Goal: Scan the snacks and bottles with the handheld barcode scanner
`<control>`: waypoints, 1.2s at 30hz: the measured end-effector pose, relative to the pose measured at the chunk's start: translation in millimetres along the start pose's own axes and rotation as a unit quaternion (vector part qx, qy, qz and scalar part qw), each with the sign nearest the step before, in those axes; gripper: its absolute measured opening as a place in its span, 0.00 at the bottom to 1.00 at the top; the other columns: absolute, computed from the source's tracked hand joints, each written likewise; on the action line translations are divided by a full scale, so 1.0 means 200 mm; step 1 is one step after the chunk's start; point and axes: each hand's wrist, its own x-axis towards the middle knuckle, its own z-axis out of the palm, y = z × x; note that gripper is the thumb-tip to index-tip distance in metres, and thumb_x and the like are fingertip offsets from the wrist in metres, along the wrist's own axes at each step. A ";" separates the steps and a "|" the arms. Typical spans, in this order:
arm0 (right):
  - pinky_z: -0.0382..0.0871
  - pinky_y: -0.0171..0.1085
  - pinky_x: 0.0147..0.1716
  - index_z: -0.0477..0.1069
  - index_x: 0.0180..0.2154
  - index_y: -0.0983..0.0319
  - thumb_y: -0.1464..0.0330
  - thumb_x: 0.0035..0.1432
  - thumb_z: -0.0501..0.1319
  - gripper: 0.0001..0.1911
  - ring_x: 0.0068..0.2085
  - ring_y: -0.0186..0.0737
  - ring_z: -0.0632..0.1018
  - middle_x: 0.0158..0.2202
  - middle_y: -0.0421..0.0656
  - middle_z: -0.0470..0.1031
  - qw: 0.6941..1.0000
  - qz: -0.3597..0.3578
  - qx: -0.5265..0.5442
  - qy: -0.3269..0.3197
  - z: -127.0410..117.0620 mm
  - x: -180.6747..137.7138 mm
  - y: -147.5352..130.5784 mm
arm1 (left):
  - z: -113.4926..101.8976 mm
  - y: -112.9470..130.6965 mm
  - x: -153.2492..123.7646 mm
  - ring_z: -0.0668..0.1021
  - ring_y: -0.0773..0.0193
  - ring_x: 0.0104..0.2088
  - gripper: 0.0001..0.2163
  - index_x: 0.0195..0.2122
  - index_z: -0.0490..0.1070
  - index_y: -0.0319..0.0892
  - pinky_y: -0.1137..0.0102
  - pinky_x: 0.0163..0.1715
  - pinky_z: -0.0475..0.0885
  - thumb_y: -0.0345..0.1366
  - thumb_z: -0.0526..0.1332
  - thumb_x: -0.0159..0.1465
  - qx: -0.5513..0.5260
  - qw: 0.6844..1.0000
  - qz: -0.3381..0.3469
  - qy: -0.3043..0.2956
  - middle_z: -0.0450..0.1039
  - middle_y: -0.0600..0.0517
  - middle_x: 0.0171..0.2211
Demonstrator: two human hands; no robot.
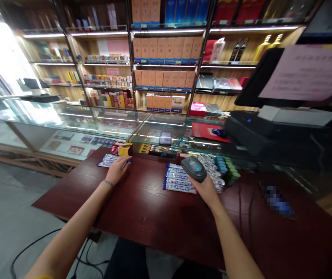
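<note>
My right hand (205,190) grips a grey handheld barcode scanner (194,168), its head held over a row of blue-and-white candy packs (177,179) lying on the dark red table (154,217). My left hand (118,170) reaches to the far left of the table. Its fingers rest on another small pile of blue-and-white packs (109,160). I cannot see whether those fingers pinch a pack or only touch it.
Red and yellow packs (121,148) are stacked behind the left pile. Silver and green rolls (218,170) lie right of the scanner. A glass counter (142,128) runs behind the table, with a black register (259,131) at right and stocked shelves beyond. Cables hang under the table.
</note>
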 end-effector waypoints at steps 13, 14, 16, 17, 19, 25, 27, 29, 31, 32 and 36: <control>0.60 0.36 0.16 0.67 0.36 0.55 0.52 0.56 0.69 0.18 0.15 0.35 0.66 0.17 0.32 0.67 0.994 0.028 0.075 0.078 -0.11 0.02 -0.05 | 0.77 0.85 0.25 0.77 0.49 0.55 0.16 0.55 0.78 0.43 0.53 0.61 0.71 0.32 0.61 0.68 -0.126 0.977 0.137 -0.106 0.77 0.40 0.54; 0.60 0.36 0.16 0.66 0.34 0.55 0.51 0.56 0.69 0.19 0.15 0.35 0.66 0.17 0.32 0.67 0.993 0.031 0.080 0.081 -0.12 0.02 -0.04 | 0.81 0.88 0.26 0.77 0.49 0.55 0.16 0.56 0.78 0.42 0.53 0.60 0.70 0.32 0.61 0.68 -0.115 0.975 0.147 -0.117 0.77 0.40 0.53; 0.59 0.36 0.16 0.66 0.33 0.55 0.49 0.56 0.68 0.20 0.15 0.34 0.66 0.17 0.33 0.67 0.992 0.031 0.090 0.080 -0.14 0.02 -0.03 | 0.86 0.93 0.27 0.77 0.50 0.54 0.15 0.55 0.78 0.43 0.54 0.59 0.70 0.31 0.61 0.68 -0.095 0.974 0.160 -0.129 0.77 0.40 0.53; 0.59 0.35 0.16 0.66 0.33 0.55 0.48 0.56 0.68 0.20 0.15 0.34 0.66 0.16 0.33 0.67 0.992 0.028 0.093 0.079 -0.14 0.02 -0.02 | 0.88 0.95 0.27 0.77 0.50 0.53 0.15 0.55 0.78 0.43 0.55 0.58 0.70 0.30 0.61 0.68 -0.085 0.974 0.161 -0.133 0.77 0.40 0.52; 0.60 0.36 0.17 0.66 0.32 0.55 0.48 0.57 0.68 0.20 0.15 0.35 0.67 0.16 0.33 0.67 0.992 0.025 0.099 0.075 -0.15 0.03 -0.01 | 0.91 0.97 0.28 0.78 0.51 0.50 0.15 0.53 0.78 0.44 0.56 0.56 0.71 0.30 0.60 0.68 -0.063 0.975 0.158 -0.143 0.78 0.41 0.50; 0.61 0.36 0.16 0.66 0.32 0.55 0.53 0.57 0.69 0.17 0.14 0.34 0.67 0.17 0.33 0.68 0.990 0.040 0.107 0.078 -0.15 0.02 -0.02 | 0.95 0.99 0.28 0.78 0.52 0.44 0.14 0.51 0.79 0.42 0.60 0.48 0.72 0.27 0.59 0.68 0.003 0.976 0.154 -0.155 0.79 0.41 0.44; 0.62 0.35 0.16 0.66 0.32 0.56 0.53 0.57 0.69 0.17 0.14 0.34 0.66 0.16 0.32 0.67 0.991 0.038 0.099 0.082 -0.14 0.02 -0.03 | 0.94 0.99 0.27 0.78 0.53 0.43 0.13 0.50 0.80 0.42 0.60 0.47 0.72 0.28 0.58 0.69 0.009 0.975 0.165 -0.148 0.79 0.41 0.43; 0.63 0.34 0.16 0.66 0.31 0.56 0.53 0.57 0.68 0.17 0.14 0.33 0.66 0.15 0.32 0.67 0.991 0.032 0.095 0.085 -0.14 0.01 -0.04 | 0.91 0.98 0.27 0.78 0.54 0.44 0.13 0.51 0.79 0.42 0.61 0.47 0.73 0.29 0.57 0.70 0.000 0.976 0.176 -0.130 0.80 0.43 0.43; 0.63 0.34 0.16 0.65 0.31 0.56 0.55 0.57 0.68 0.16 0.14 0.33 0.67 0.15 0.31 0.66 0.991 0.024 0.096 0.091 -0.14 0.01 -0.05 | 0.86 0.97 0.26 0.78 0.54 0.45 0.13 0.52 0.78 0.43 0.61 0.48 0.73 0.30 0.57 0.71 -0.028 0.980 0.176 -0.093 0.80 0.44 0.44; 0.63 0.33 0.16 0.65 0.31 0.56 0.55 0.57 0.68 0.16 0.14 0.33 0.67 0.15 0.31 0.66 0.991 0.019 0.097 0.092 -0.13 0.01 -0.06 | 0.83 0.97 0.25 0.78 0.55 0.46 0.13 0.53 0.78 0.43 0.61 0.49 0.74 0.31 0.56 0.71 -0.048 0.982 0.170 -0.068 0.80 0.44 0.45; 0.61 0.33 0.15 0.63 0.31 0.56 0.57 0.57 0.67 0.15 0.14 0.33 0.67 0.15 0.31 0.66 0.991 0.007 0.095 0.089 -0.13 0.00 -0.08 | 0.67 0.92 0.24 0.79 0.56 0.48 0.13 0.52 0.78 0.43 0.61 0.52 0.74 0.36 0.55 0.74 -0.168 0.982 0.081 0.042 0.80 0.44 0.46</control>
